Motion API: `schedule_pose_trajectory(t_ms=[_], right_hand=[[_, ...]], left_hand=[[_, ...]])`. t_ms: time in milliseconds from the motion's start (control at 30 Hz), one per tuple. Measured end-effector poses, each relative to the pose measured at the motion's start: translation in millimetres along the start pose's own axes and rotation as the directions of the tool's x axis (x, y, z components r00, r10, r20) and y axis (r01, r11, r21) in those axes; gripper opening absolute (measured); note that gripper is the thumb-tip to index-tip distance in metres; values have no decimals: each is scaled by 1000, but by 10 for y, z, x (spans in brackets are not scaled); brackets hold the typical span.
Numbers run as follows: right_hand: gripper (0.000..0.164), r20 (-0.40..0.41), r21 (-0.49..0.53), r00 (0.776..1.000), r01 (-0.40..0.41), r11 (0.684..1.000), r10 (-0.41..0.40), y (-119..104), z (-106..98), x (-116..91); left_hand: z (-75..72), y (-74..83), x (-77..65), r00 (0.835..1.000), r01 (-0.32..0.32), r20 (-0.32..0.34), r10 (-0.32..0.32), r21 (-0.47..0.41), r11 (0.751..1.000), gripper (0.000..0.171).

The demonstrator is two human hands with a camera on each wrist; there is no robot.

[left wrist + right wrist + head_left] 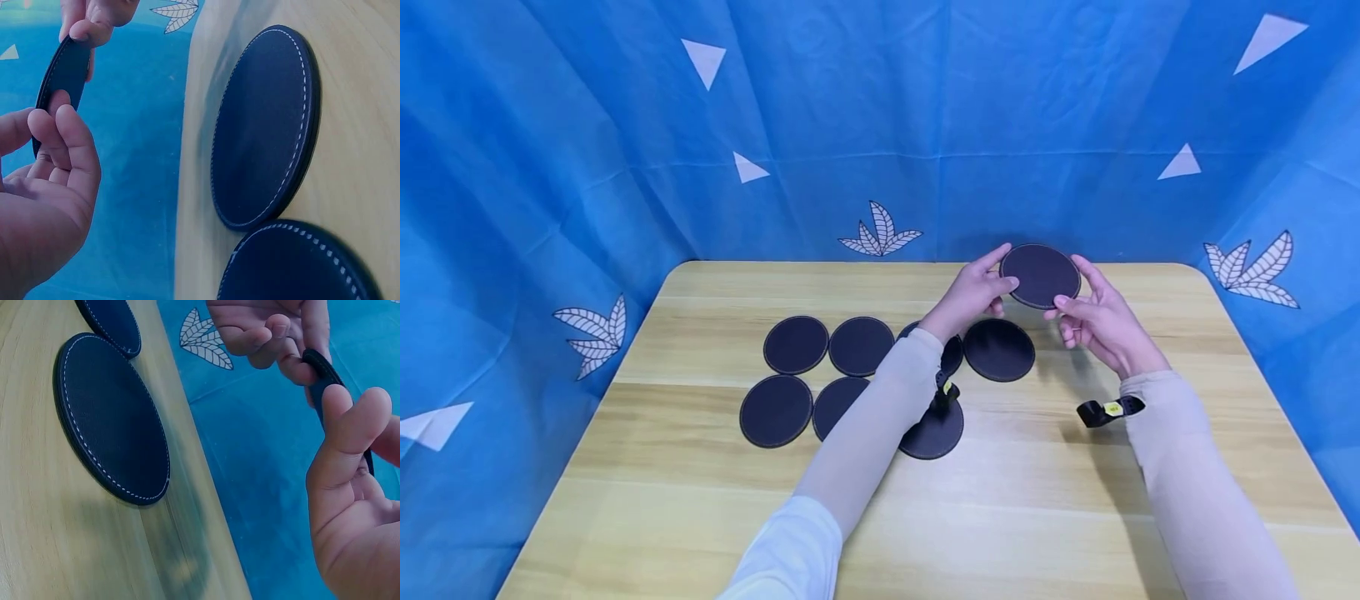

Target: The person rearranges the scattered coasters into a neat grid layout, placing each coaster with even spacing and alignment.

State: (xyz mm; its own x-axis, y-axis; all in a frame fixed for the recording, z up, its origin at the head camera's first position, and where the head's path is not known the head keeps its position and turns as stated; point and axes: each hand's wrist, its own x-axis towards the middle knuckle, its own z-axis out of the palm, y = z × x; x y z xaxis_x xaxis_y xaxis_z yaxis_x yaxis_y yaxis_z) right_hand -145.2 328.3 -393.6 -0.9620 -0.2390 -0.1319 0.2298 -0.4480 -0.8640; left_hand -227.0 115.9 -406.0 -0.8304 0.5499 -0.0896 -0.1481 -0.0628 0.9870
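Observation:
A round dark coaster with a stitched rim is held up above the table's far right part, tilted toward the head camera. My left hand pinches its left edge, thumb on the face. At its opposite edge my right hand grips it the same way. Both wrist views show the coaster nearly edge-on between the hands. Below the left hand lies a matching coaster, the rightmost of the back row. The left forearm partly hides another back-row coaster and parts of the front row.
Several like coasters lie flat in two rows, among them one at back left, one at front left and one under the left wrist. A blue curtain hangs behind the wooden table.

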Motion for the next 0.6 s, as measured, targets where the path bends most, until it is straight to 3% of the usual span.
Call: schedule_pose_trajectory(t_ms=[233, 433, 600], right_hand=[[74, 16, -5, 997, 71, 997, -71, 20, 60, -28], [76, 10, -41, 997, 71, 997, -71, 3, 111, -70], [72, -8, -99, 997, 71, 993, -72, 6, 161, -99]], left_hand=[[-18, 56, -83, 1000, -18, 17, 18, 5, 1000, 64], [-47, 87, -160, 999, -26, 40, 26, -8, 1000, 65], [-101, 96, -225, 998, -35, 54, 34, 30, 999, 65]])
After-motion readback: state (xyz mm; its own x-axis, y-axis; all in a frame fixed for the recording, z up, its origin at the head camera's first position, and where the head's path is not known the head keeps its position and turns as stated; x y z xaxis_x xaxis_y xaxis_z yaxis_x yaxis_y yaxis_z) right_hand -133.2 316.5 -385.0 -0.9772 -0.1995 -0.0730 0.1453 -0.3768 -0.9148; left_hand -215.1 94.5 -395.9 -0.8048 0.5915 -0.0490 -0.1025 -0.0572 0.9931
